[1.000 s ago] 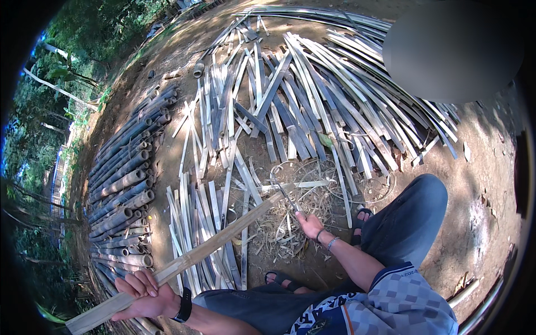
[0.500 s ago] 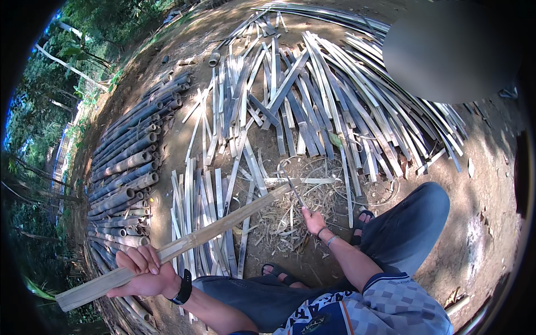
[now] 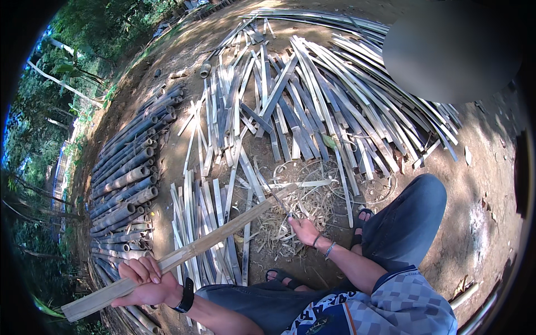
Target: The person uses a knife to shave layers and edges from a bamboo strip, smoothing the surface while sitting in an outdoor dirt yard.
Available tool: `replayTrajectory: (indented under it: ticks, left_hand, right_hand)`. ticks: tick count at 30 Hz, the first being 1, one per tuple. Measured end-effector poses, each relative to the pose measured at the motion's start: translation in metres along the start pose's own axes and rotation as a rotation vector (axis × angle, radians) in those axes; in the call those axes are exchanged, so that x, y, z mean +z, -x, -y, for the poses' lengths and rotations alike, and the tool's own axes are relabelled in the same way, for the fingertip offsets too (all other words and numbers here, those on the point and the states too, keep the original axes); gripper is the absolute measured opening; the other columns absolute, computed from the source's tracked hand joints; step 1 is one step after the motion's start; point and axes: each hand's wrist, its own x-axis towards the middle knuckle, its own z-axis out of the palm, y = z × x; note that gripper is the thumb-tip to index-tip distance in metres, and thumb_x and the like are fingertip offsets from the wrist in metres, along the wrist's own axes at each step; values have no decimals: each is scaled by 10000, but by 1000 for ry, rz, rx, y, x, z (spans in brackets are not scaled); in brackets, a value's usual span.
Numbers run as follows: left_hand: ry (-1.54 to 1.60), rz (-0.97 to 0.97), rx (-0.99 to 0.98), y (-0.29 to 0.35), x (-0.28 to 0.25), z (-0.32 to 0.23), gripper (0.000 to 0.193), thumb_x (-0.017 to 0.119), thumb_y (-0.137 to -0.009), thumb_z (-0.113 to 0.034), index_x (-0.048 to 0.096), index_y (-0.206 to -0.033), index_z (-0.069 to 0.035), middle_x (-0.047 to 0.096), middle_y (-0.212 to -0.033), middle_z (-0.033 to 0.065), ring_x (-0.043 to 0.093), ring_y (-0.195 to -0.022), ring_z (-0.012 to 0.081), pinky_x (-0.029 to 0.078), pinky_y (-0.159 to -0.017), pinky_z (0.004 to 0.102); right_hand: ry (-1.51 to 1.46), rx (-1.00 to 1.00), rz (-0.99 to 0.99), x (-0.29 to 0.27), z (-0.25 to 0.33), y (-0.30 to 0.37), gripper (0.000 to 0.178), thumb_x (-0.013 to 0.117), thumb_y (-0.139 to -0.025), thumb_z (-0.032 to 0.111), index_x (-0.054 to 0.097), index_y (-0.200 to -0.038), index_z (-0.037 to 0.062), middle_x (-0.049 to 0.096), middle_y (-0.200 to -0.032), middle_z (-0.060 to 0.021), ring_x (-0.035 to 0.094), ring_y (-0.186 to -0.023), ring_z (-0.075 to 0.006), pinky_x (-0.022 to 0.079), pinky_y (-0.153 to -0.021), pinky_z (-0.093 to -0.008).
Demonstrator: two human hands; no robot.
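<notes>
My left hand (image 3: pixel 144 281) is wrapped round a long, pale split-bamboo strip (image 3: pixel 215 239) near its lower left end. The strip slants up to the right across my lap. My right hand (image 3: pixel 305 230) is closed on the handle of a thin-bladed knife (image 3: pixel 281 204). Its blade points up and to the left and appears to meet the strip near its far end; the exact contact is too small to tell. Below the blade lies a heap of curled bamboo shavings (image 3: pixel 285 231) on the ground.
Dark bamboo poles (image 3: pixel 125 187) are stacked at the left. Many split-bamboo strips (image 3: pixel 335 106) lie fanned out ahead, with a smaller bundle (image 3: pixel 204 206) under the held strip. My sandalled foot (image 3: pixel 360 220) rests beside the shavings. A blurred round patch covers the upper right.
My right hand and the knife have moved left and slightly down, with the blade further along the strip toward my left hand. The view has shifted slightly.
</notes>
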Motion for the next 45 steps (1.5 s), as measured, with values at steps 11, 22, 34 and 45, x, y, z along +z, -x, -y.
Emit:
replayTrajectory:
  ticks: [11, 22, 34, 45]
  left_hand:
    - [-3, -20, 2, -4, 5, -2, 682, 238, -817, -798, 239, -619, -145, 237, -474, -27, 220, -354, 59, 178, -324, 185]
    - [-48, -195, 10, 4, 22, 1, 671, 199, -846, -771, 237, -609, -144, 223, -459, -22, 198, -359, 64, 169, -322, 181]
    - [94, -158, 42, -17, -19, -6, 699, 241, -782, -833, 253, -582, -163, 267, -446, -25, 254, -327, 66, 212, -288, 197]
    - [96, -241, -59, -3, -27, 5, 748, 128, -763, -859, 254, -573, -147, 229, -427, -40, 203, -352, 77, 153, -337, 227]
  right_hand:
    - [-337, 355, -152, 4, -44, -19, 627, 426, -911, 565, 541, -622, 21, 513, -495, -76, 513, -400, -208, 422, -419, -360]
    - [-106, -3, -179, 12, -11, 11, 561, 417, -946, 485, 583, -708, 5, 515, -510, -77, 541, -490, -205, 420, -523, -382]
    - [-272, 87, -149, 29, -47, -36, 550, 425, -938, 510, 438, -587, 88, 395, -450, -2, 400, -350, -136, 331, -350, -309]
    - [-267, 130, -29, 15, -38, -19, 590, 364, -919, 619, 395, -636, 102, 357, -457, -5, 352, -330, -129, 271, -300, -275]
